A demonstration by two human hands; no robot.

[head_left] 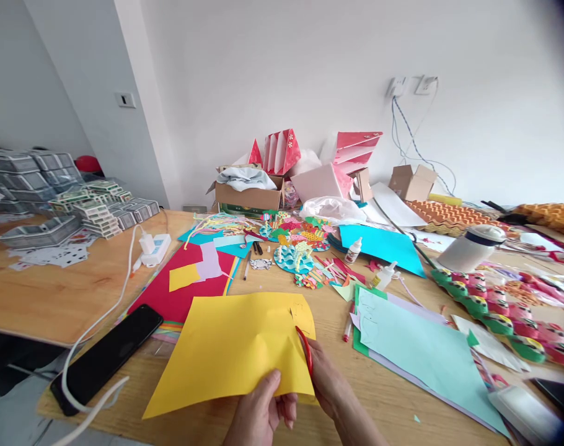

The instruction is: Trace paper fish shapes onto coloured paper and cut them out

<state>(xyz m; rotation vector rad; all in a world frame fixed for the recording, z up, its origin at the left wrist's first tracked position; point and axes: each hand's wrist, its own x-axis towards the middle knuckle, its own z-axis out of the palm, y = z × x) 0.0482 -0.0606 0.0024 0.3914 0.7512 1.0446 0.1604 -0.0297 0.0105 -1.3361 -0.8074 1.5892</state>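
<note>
A large sheet of yellow paper (226,344) is held above the table's front part. My left hand (262,410) pinches its near edge, thumb on top and fingers curled underneath. At the sheet's right side, my right hand (327,379) is closed on red-handled scissors (305,350). A bit of dark blade tip shows through the paper near a faint pencil outline; the rest of the blades is hidden. Beyond the sheet lies red paper (163,294) with lilac and yellow scraps on it. Right of my hands rests a pale blue sheet (416,347) with pencil drawing.
A black phone (108,356) and white cable lie at left, near a white charger (155,249). Paper cut-outs (300,248), glue bottles (354,251) and cardboard boxes (249,197) fill the back. Painted egg-carton pieces (491,310) line the right. Playing cards (66,251) sit far left beside a partly visible hand.
</note>
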